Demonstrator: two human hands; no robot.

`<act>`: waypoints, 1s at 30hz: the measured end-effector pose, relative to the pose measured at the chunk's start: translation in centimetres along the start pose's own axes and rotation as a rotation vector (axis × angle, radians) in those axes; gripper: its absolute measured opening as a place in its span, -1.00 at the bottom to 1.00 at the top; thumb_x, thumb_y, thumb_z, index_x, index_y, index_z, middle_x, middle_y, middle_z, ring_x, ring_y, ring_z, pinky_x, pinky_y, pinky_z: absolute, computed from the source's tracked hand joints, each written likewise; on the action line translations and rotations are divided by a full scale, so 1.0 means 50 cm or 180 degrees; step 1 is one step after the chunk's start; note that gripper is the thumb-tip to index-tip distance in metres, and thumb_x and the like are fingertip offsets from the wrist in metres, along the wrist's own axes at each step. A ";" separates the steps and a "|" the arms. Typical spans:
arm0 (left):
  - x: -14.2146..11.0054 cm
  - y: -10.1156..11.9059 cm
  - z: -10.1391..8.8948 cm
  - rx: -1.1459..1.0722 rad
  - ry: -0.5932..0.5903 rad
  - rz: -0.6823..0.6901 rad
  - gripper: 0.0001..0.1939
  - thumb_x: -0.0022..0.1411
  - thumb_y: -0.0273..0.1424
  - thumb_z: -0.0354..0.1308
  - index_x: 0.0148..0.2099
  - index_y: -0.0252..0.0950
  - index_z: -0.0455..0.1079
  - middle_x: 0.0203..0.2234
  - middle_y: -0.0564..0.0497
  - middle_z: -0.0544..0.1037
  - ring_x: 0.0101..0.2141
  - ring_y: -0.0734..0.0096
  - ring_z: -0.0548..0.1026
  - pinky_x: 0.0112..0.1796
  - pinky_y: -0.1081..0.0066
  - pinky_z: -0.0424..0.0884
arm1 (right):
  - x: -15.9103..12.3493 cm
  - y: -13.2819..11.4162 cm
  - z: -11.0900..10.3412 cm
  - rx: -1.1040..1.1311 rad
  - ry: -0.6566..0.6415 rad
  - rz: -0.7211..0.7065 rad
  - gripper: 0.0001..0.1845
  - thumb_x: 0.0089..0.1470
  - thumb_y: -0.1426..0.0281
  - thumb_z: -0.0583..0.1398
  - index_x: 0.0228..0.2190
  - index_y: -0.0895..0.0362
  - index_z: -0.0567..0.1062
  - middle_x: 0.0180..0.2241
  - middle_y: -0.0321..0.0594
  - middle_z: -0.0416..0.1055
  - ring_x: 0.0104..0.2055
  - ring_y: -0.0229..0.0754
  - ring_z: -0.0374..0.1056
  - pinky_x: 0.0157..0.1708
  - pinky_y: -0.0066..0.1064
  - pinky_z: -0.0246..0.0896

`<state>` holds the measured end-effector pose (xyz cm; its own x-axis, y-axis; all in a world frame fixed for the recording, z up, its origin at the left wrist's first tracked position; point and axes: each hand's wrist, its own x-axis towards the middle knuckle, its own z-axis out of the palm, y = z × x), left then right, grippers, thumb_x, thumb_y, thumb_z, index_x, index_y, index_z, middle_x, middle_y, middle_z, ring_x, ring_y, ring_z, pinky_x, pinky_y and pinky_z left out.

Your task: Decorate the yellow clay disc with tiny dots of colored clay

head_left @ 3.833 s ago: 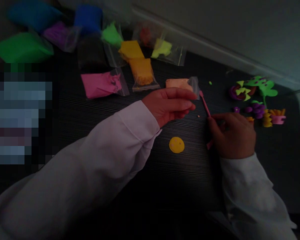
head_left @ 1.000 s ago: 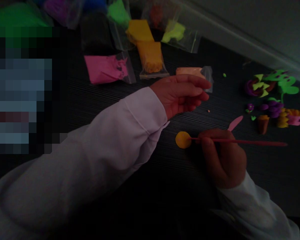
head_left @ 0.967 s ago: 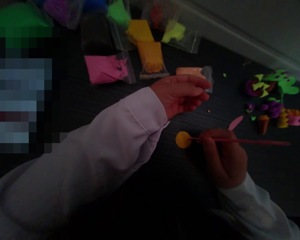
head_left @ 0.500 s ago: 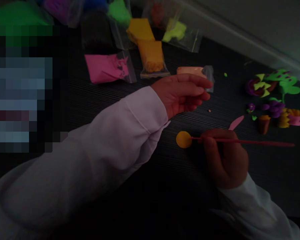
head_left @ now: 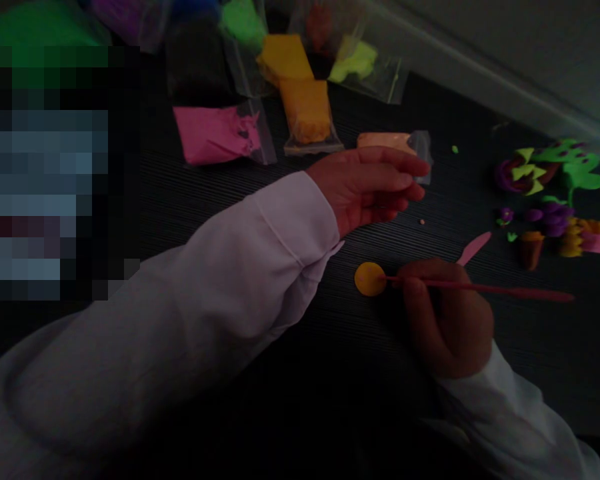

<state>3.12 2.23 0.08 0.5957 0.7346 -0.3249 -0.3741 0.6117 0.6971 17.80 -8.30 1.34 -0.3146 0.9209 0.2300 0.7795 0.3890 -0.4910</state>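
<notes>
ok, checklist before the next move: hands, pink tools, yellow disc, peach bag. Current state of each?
1. Right hand grips long pink tool: ok.
2. Tool tip lined up with yellow disc: ok, at its right side in view.
3. Tip pressing into disc: cannot tell.
4. Left hand off the disc: ok, fingers loosely open.
5. Peach bag in full view: not ok, left hand covers part.
6. Second pink tool clear of right hand: cannot tell, near end hidden.

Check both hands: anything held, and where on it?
Right hand: thin pink tool, pinched near its end by the yellow disc. Left hand: nothing visible in it.
</notes>
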 end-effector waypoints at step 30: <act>-0.002 0.000 0.000 -0.0028 -0.0052 0.0043 -0.90 0.01 -0.52 0.05 -0.34 -0.37 0.33 -0.57 0.07 0.43 -0.54 0.64 0.37 -0.44 0.55 0.28 | 0.003 0.001 0.001 0.0049 -0.0114 -0.0089 -0.92 0.00 0.46 0.03 -0.40 0.13 0.31 -0.45 -0.23 0.35 -0.41 -0.25 0.29 -0.46 -0.40 0.22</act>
<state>3.06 2.14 0.10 0.6020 0.7380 -0.3049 -0.3883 0.6043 0.6958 17.75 -8.16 1.31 -0.3555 0.9099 0.2139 0.7618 0.4146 -0.4977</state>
